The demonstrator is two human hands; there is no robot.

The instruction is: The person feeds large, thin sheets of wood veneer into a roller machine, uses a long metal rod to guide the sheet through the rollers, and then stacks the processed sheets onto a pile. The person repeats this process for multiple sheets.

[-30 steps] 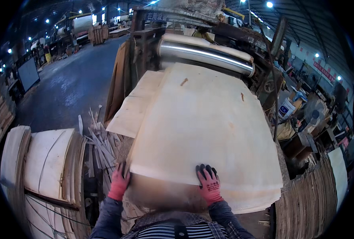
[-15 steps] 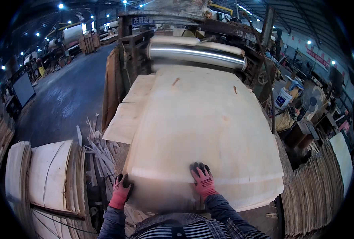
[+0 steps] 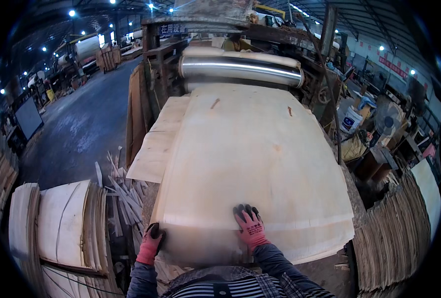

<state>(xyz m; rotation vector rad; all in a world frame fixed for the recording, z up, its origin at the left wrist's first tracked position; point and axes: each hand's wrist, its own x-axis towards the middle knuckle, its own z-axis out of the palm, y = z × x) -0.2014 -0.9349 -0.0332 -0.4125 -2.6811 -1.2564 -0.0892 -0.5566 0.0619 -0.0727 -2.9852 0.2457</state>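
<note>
Veneer sheet (image 3: 250,164) lies flat before steel roller (image 3: 240,69), nearer it than before. Right hand (image 3: 250,226) grip released, palm pressing sheet top; left hand (image 3: 151,243) grasping its left corner, moved up.

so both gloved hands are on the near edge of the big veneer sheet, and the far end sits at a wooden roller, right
Not quite: the roller is shiny metal, not wooden, as the head view shows. Both hands, left hand and right hand, are at the veneer sheet's near edge.
</note>
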